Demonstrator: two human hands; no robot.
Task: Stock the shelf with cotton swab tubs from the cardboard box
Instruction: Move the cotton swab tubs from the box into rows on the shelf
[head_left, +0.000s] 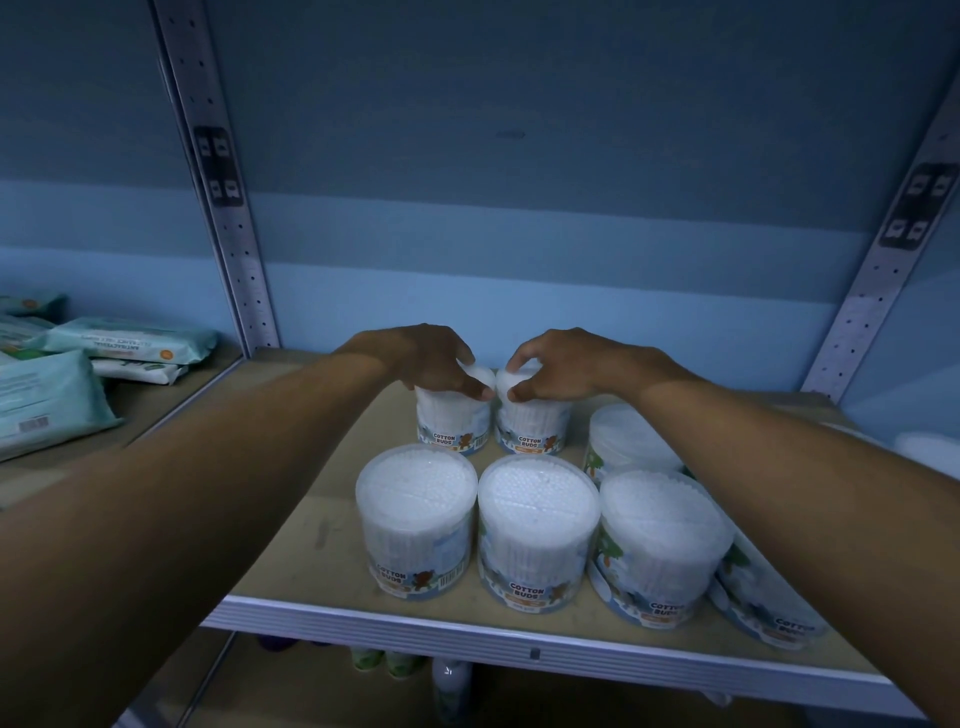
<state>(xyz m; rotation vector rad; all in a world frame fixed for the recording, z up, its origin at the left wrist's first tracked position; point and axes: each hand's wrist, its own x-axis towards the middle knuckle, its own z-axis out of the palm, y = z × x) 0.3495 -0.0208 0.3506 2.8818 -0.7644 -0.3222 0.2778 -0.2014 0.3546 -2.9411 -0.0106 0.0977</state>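
Several clear round tubs of white cotton swabs labelled "Cotton Buds" stand on a tan shelf (311, 519). My left hand (431, 361) grips the lid of a back-row tub (452, 421) from above, fingers curled round its rim. Beside it, my right hand (566, 366) grips the lid of the neighbouring back tub (532, 423) the same way. Both tubs stand upright, side by side, on the shelf. In the front row stand three tubs, the leftmost (415, 519), the middle (537, 530) and the right one (662, 545). Another tub (628, 436) sits behind them, partly hidden by my right arm. The cardboard box is out of view.
Perforated metal uprights (228, 218) (883, 270) flank the bay, with a blue back panel behind. Teal wipe packs (130, 340) lie on the shelf to the left. Small bottles (452, 680) show on the shelf below. The white shelf edge (519, 644) runs along the front.
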